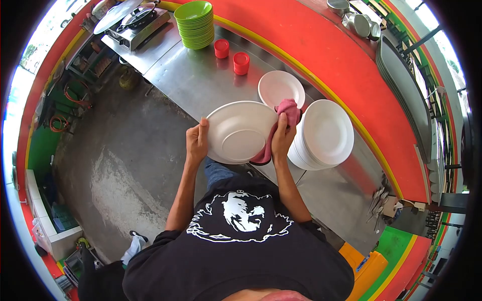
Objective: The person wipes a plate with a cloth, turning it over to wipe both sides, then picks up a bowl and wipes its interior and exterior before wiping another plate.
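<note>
While the left hand clamps the left rim of a white plate at the centre of the frame, the right hand closes on a pink cloth pressed against the plate's right edge. Just right of them a stack of white plates stands on the steel counter, with a smaller plate above. Two red tubs and stacked green bowls sit toward the top. At the bottom, the black shirt bears a white drawn figure; any lettering is unreadable.
</note>
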